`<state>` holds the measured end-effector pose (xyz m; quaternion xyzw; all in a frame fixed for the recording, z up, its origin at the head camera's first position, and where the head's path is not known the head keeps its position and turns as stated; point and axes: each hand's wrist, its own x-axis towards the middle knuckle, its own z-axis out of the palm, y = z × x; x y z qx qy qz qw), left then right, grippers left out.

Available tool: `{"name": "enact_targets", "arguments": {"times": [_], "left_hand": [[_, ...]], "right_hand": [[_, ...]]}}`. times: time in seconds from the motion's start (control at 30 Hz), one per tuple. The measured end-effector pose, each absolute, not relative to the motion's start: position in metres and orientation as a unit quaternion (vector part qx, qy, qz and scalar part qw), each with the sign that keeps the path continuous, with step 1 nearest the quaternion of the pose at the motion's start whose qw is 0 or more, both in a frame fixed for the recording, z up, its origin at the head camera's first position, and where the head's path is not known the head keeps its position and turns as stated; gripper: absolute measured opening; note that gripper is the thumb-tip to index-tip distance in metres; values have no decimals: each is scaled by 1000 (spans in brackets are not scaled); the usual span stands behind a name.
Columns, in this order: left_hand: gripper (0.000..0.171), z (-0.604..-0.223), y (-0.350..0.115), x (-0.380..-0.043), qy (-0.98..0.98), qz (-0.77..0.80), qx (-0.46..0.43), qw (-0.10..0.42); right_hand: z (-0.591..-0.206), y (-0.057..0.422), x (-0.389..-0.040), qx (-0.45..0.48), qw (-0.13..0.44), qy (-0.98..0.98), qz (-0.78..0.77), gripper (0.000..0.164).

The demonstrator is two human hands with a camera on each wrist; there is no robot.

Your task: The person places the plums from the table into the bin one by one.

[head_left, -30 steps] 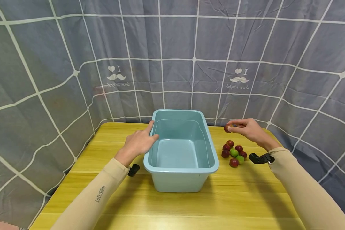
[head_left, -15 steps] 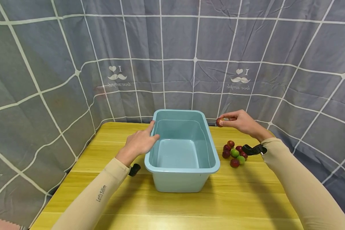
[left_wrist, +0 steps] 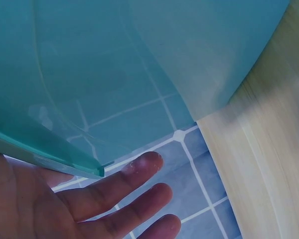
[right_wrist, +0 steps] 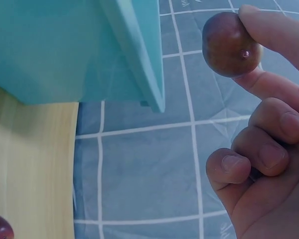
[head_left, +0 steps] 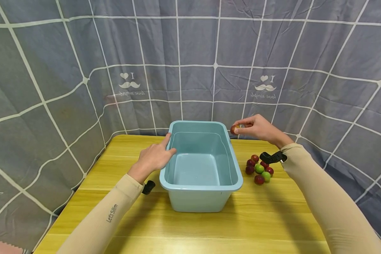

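A red-brown plum (head_left: 234, 129) (right_wrist: 226, 47) is pinched between the thumb and index finger of my right hand (head_left: 259, 127) (right_wrist: 274, 154). That hand is raised just outside the far right rim of a light blue plastic basin (head_left: 200, 188), its other fingers curled in. My left hand (head_left: 153, 155) (left_wrist: 70, 204) rests on the basin's left rim, thumb over the edge and index finger along it. In the left wrist view its other fingers reach out loosely beneath the rim, apart from the wall. The basin's inside shows a bare floor.
To the right of the basin, several dark red plums (head_left: 259, 180) lie grouped with two green round fruits (head_left: 259, 168) on the wooden table (head_left: 206, 233). A grey checked curtain (head_left: 197, 84) hangs around the table's back and sides.
My right hand has moved left and up with the plum, from above the fruit group to beside the basin's far right rim. My left hand stays on the left rim.
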<state>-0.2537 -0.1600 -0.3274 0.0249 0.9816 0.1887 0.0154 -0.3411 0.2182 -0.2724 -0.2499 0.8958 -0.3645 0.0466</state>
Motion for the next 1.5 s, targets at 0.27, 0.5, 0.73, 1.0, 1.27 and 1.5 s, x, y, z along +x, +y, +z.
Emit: {"name": "enact_targets", "arguments": {"times": [0.27,0.5,0.73,1.0,1.27,1.5], "left_hand": [[77,-328,-159,-255,981,191,24,14],[77,-329,-160,-255,981,192,24,14],[77,-329,-159,-256,980,195,25,17],[77,-328,-161,-256,981,194,25,18],[76,-328,-162,-255,980,197,26,22],[76,-329,-162,-254,980,198,26,23]], "right_hand": [[-269,205,-348,-262,47,897,-354,38],[-261,191,-354,-265,67,900,-341,39],[-256,176,-359,-273,89,894,-343,40],[-255,151,-371,-321,96,885,-322,30],[-257,123,-380,-346,128,878,-305,28],[-263,103,-388,-341,150,883,-287,29]]}}
